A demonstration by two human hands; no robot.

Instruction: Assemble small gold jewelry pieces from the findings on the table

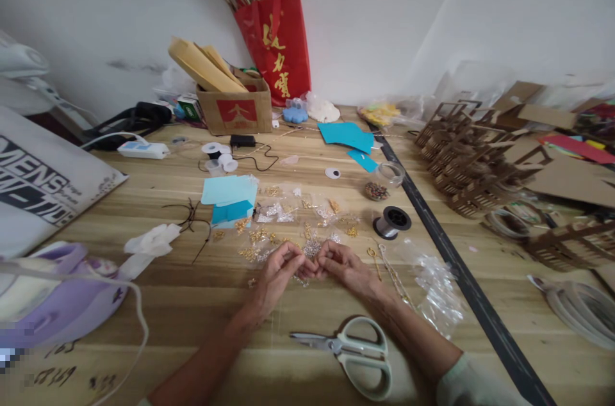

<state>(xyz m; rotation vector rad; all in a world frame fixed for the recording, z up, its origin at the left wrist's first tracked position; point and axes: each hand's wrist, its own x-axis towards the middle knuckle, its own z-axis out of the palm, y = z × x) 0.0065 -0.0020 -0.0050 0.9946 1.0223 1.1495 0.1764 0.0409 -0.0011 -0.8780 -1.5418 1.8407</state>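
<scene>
My left hand [283,268] and my right hand [341,265] meet over the middle of the table, both with thumb and fingers pinched together. What they pinch is too small to make out. Silver beads [312,247] lie just beyond my fingertips. Around them are gold beads [259,236] and small clear bags of beads [275,212]. Below my hands rests a pair of scissors [346,348] with pale handles, its blades toward the left. Beaded chains [394,278] lie beside my right wrist.
A spool of thin wire [393,223] and a jar of mixed beads [376,191] stand at the right. Crumpled plastic bags [438,291] lie near the dark strip [432,220]. Brown woven baskets [461,162] fill the far right. A purple object [72,291] sits at the left.
</scene>
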